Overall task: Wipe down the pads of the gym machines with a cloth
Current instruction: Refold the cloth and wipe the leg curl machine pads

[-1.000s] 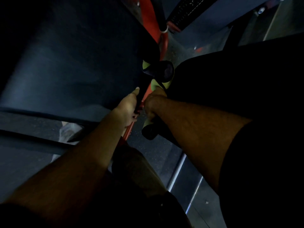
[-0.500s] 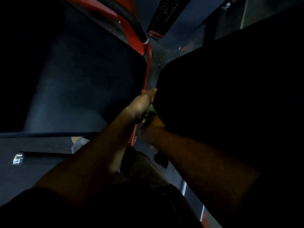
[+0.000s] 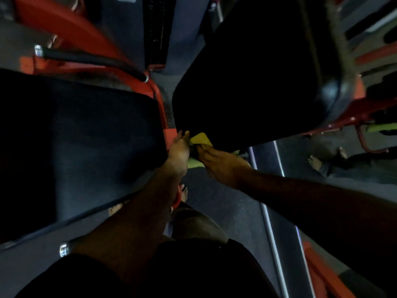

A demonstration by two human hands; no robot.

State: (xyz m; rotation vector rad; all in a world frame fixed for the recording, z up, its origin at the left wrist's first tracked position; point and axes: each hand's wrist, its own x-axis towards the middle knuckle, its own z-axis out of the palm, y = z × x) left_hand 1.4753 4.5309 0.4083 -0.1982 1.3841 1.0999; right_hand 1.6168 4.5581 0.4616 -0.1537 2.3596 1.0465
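Dim floor gap between pads: both hands (image 3: pixel 180 148) (image 3: pixel 217 161) pinch yellow cloth (image 3: pixel 200 139) at black pad's (image 3: pixel 247 82) edge.

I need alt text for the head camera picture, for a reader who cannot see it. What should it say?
Two bare hands meet at a yellow cloth by the lower corner of a black pad: the left hand beside it, the right hand on it. Another dark pad lies at left, with a red frame between, in dim light.
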